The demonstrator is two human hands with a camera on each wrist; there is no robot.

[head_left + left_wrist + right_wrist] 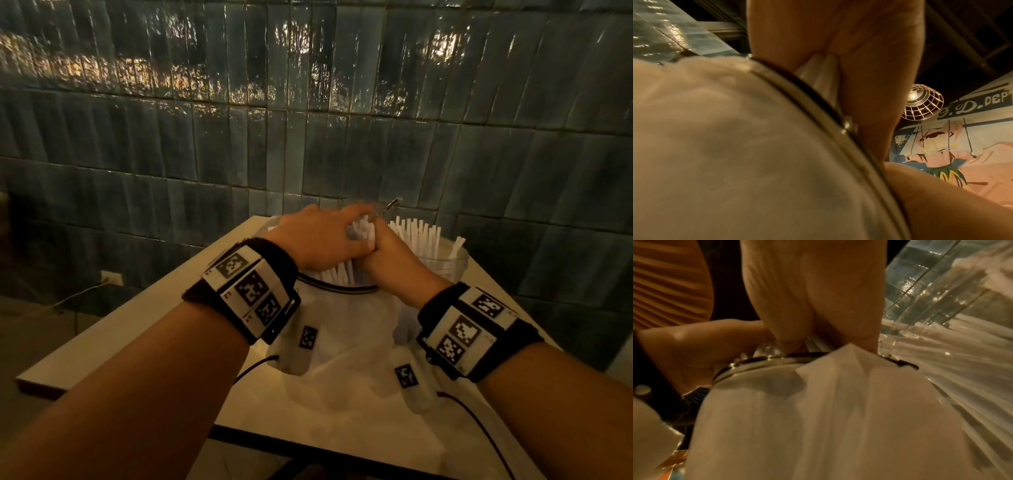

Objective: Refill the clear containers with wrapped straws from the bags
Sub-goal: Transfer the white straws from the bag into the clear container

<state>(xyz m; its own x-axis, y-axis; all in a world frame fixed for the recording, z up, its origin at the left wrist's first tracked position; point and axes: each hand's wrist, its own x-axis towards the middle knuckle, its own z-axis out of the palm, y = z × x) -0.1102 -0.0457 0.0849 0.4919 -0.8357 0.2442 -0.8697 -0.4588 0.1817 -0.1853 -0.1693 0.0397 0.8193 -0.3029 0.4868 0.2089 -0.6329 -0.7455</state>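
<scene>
While both hands meet over the mouth of the near jar (337,291), the bundle of straws (359,230) stands between them with its long axis upright, tips poking above the knuckles and lower ends already inside the metal-banded rim. The left hand (317,240) lies over the bundle from the left, fingers draped across the tops. The right hand (394,262) comes in from the right, and its grip wraps the bundle's side; the right wrist view shows white straws pinched between its fingers just above the rim. From the left wrist view a couple of straws sit in the crease of the left palm, so the left grip seems to hold them too, though its fingertips are hidden.

So the straws lie straight below both grips, pointing down into the jar. The next move is probably a drop or a push along that upright axis, and neither hand is clearly nearer.

A second jar (442,260), already packed with upright straws, stands just beside it toward the far right corner of the tabletop (137,329). A pale bag (342,359) lies crumpled against the near jar's front.
</scene>
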